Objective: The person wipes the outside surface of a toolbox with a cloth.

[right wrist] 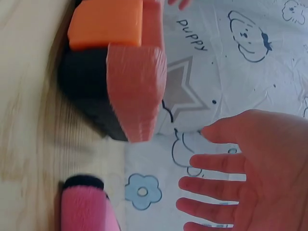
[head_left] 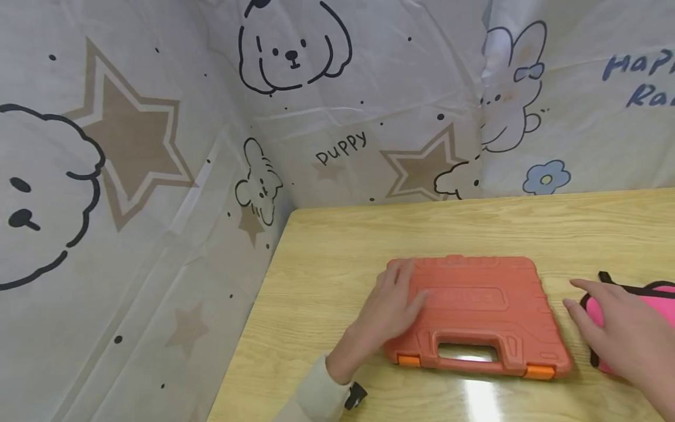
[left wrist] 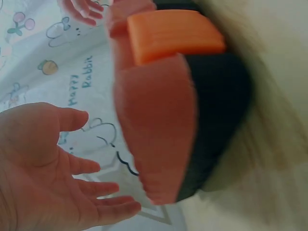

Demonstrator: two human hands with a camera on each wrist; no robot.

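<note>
A red plastic carrying case (head_left: pixel 474 275) with orange latches (head_left: pixel 539 372) and a built-in handle (head_left: pixel 469 368) lies flat on the table, its latch side towards me. Its lower shell, black, shows in both wrist views. My left hand (head_left: pixel 387 308) hovers over the case's left side, fingers spread. A gap shows between its fingertips and the case (left wrist: pixel 154 106) in the left wrist view. To the right of the case is my right hand (head_left: pixel 624 331), also with fingers apart and holding nothing. It overlaps a pink pouch (head_left: pixel 659 308) with black trim in the head view.
The light wood table (head_left: pixel 295 281) has its left edge beside a printed white sheet (head_left: pixel 174 258) with cartoon animals and stars. That sheet also hangs behind the table's far edge. A small black object (head_left: pixel 355 396) sits at my left sleeve.
</note>
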